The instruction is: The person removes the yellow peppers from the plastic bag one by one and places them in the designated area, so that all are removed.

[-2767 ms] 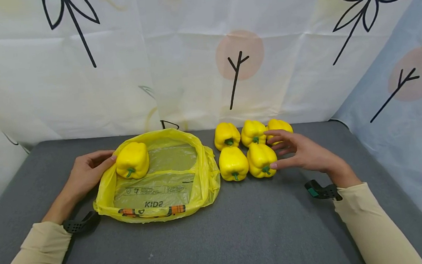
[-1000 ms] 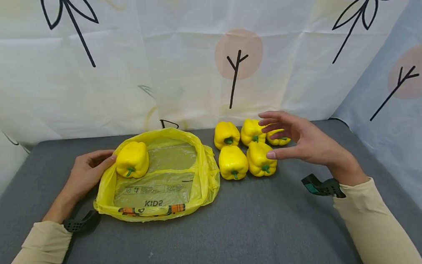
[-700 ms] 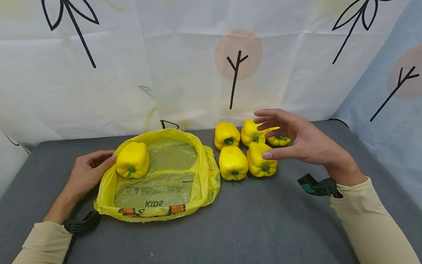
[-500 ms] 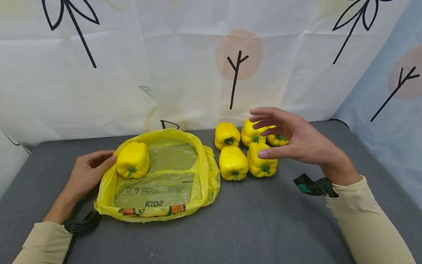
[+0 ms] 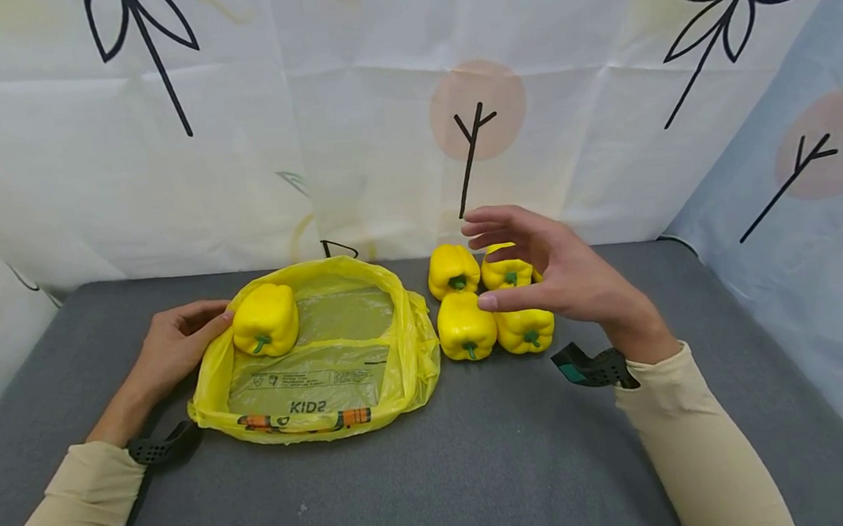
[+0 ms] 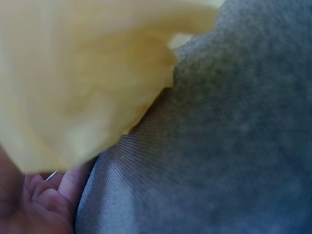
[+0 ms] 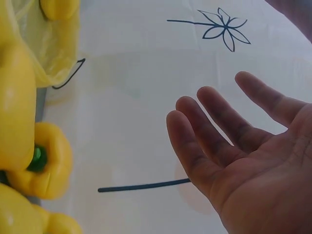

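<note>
A yellow plastic bag [image 5: 419,372] lies with its mouth spread wide on the grey table. One yellow bell pepper [image 5: 264,320] sits inside it at the left. My left hand [image 5: 173,343] holds the bag's left edge, thumb on the rim; in the left wrist view the bag's yellow film [image 6: 87,87] covers much of that hand. Right of the bag stand several more bell peppers [image 5: 466,327] in two rows. Above them hovers my right hand [image 5: 566,275], fingers spread and holding nothing; it hides most of the back right pepper. The right wrist view shows the same loose fingers [image 7: 217,117].
The grey table [image 5: 441,487] stretches in front of the bag and peppers. A white cloth with plant drawings [image 5: 365,134] hangs behind, close to the back row of peppers. Another cloth [image 5: 837,277] borders the right side.
My right hand has risen from beside the right-hand peppers and moved left above them, towards the bag. The left hand, bag and peppers have stayed put.
</note>
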The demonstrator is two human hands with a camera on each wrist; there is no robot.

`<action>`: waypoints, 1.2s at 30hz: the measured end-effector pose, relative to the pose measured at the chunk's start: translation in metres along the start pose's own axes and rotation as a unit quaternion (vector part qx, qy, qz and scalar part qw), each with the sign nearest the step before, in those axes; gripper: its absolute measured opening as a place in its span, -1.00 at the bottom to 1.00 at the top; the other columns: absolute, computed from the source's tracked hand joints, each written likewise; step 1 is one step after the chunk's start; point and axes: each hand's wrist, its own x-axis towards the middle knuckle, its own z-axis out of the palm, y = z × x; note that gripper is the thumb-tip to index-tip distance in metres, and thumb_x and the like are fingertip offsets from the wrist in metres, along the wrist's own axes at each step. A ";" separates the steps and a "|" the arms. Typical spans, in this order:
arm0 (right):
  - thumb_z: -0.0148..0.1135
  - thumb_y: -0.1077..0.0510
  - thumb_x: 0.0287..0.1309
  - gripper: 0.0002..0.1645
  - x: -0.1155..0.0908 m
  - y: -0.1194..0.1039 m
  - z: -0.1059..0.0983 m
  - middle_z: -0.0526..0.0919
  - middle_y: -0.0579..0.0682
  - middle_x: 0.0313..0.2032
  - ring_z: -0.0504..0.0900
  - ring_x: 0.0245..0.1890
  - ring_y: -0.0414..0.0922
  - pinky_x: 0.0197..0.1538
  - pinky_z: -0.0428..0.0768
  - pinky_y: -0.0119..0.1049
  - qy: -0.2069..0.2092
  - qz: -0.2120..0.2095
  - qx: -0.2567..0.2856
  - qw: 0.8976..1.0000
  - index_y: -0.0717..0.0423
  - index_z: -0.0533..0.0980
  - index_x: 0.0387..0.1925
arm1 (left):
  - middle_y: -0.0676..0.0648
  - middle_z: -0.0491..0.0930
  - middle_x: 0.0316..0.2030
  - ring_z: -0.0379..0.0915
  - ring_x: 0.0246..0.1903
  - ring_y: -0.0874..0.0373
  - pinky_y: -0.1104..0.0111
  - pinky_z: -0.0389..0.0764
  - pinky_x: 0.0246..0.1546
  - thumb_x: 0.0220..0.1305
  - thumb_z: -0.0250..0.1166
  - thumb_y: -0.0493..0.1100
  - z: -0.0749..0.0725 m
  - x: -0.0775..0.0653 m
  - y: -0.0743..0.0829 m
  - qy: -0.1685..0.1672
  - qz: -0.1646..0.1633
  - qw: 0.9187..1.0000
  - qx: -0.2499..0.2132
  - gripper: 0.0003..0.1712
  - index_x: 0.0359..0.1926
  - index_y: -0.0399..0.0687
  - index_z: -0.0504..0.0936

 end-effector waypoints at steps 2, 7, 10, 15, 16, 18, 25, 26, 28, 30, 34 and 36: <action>0.51 0.33 0.09 -0.06 0.004 -0.001 0.002 0.37 -0.01 0.38 0.41 0.32 -0.01 0.36 0.38 -0.02 -0.001 -0.010 0.003 1.000 0.10 0.29 0.47 | 0.38 0.58 -0.12 0.59 -0.20 0.44 0.53 0.66 -0.28 0.53 0.19 0.00 0.000 0.000 0.000 -0.001 0.000 1.000 0.002 -0.45 0.28 -0.38 0.52; 0.50 0.33 0.10 -0.07 0.012 -0.004 0.009 0.39 -0.01 0.38 0.42 0.31 0.02 0.36 0.40 -0.06 0.002 -0.025 0.019 0.999 0.10 0.30 0.46 | 0.39 0.56 -0.11 0.57 -0.19 0.47 0.54 0.65 -0.28 0.54 0.18 0.00 0.000 0.000 0.000 0.000 0.002 1.000 0.012 -0.43 0.30 -0.37 0.51; 0.51 0.31 0.11 -0.08 0.017 -0.006 0.012 0.39 0.02 0.36 0.42 0.31 0.03 0.36 0.39 -0.07 0.002 -0.033 0.034 0.999 0.14 0.30 0.46 | 0.41 0.57 -0.12 0.58 -0.20 0.46 0.53 0.65 -0.29 0.54 0.18 0.01 0.000 -0.001 -0.001 0.001 0.004 1.000 0.011 -0.43 0.29 -0.38 0.52; 0.52 0.22 0.14 -0.09 0.026 -0.007 0.018 0.38 0.10 0.36 0.42 0.30 0.04 0.36 0.39 -0.07 -0.006 -0.059 0.055 0.997 0.20 0.29 0.45 | 0.39 0.58 -0.12 0.59 -0.21 0.43 0.51 0.66 -0.30 0.54 0.19 0.00 0.000 -0.001 -0.001 0.000 0.006 1.000 0.006 -0.45 0.28 -0.38 0.53; 0.52 0.20 0.14 -0.09 0.028 -0.007 0.019 0.38 0.10 0.36 0.42 0.30 0.05 0.35 0.39 -0.07 -0.007 -0.065 0.057 0.996 0.21 0.29 0.45 | 0.39 0.58 -0.12 0.59 -0.21 0.43 0.51 0.66 -0.30 0.54 0.19 0.00 0.000 -0.001 -0.001 0.000 0.005 1.000 0.007 -0.45 0.28 -0.38 0.53; 0.53 0.20 0.13 -0.10 0.031 -0.009 0.023 0.39 0.10 0.35 0.43 0.30 0.03 0.35 0.40 -0.06 -0.008 -0.073 0.063 0.995 0.20 0.30 0.44 | 0.39 0.58 -0.12 0.59 -0.21 0.43 0.51 0.66 -0.29 0.53 0.19 0.01 0.000 -0.001 -0.001 0.000 0.003 1.000 0.009 -0.44 0.28 -0.37 0.52; 0.52 0.28 0.11 -0.11 0.039 -0.012 0.035 0.41 0.03 0.34 0.43 0.30 0.02 0.34 0.41 -0.04 -0.012 -0.077 0.080 0.994 0.18 0.31 0.43 | 0.41 0.57 -0.13 0.58 -0.22 0.44 0.51 0.66 -0.30 0.54 0.18 -0.03 0.000 0.000 -0.001 -0.001 0.000 1.000 0.008 -0.46 0.30 -0.37 0.51; 0.51 0.29 0.10 -0.11 0.041 -0.013 0.036 0.42 0.02 0.34 0.43 0.30 0.01 0.34 0.41 -0.05 -0.013 -0.077 0.081 0.994 0.16 0.32 0.43 | 0.41 0.57 -0.13 0.58 -0.22 0.44 0.51 0.66 -0.30 0.54 0.18 -0.04 -0.001 0.000 -0.001 -0.001 0.000 1.000 0.007 -0.46 0.30 -0.38 0.51; 0.50 0.30 0.10 -0.12 0.043 -0.013 0.039 0.42 -0.01 0.33 0.43 0.30 0.00 0.34 0.41 -0.05 -0.015 -0.078 0.080 0.994 0.13 0.33 0.43 | 0.42 0.57 -0.14 0.58 -0.22 0.46 0.52 0.66 -0.31 0.54 0.18 -0.05 -0.001 0.000 -0.002 -0.001 -0.001 1.000 0.007 -0.47 0.30 -0.38 0.51; 0.50 0.31 0.10 -0.12 0.046 -0.013 0.042 0.43 -0.02 0.33 0.44 0.29 -0.01 0.33 0.42 -0.06 -0.016 -0.080 0.081 0.993 0.14 0.33 0.43 | 0.43 0.57 -0.14 0.58 -0.23 0.46 0.52 0.66 -0.31 0.54 0.19 -0.06 -0.001 0.000 -0.002 0.000 -0.002 1.000 0.008 -0.47 0.30 -0.38 0.51; 0.50 0.33 0.09 -0.11 0.051 -0.015 0.048 0.43 -0.01 0.32 0.45 0.28 -0.01 0.33 0.42 -0.07 -0.018 -0.088 0.083 0.992 0.16 0.32 0.44 | 0.43 0.56 -0.15 0.57 -0.23 0.47 0.53 0.65 -0.32 0.54 0.19 -0.07 -0.001 0.001 -0.003 0.003 0.001 1.000 0.014 -0.48 0.30 -0.38 0.51; 0.50 0.35 0.09 -0.11 0.054 -0.016 0.050 0.43 0.00 0.32 0.45 0.28 -0.01 0.33 0.43 -0.07 -0.019 -0.092 0.087 0.992 0.17 0.32 0.43 | 0.43 0.56 -0.14 0.57 -0.23 0.47 0.53 0.65 -0.31 0.54 0.19 -0.07 -0.001 0.001 -0.002 0.003 0.001 1.000 0.016 -0.48 0.30 -0.38 0.52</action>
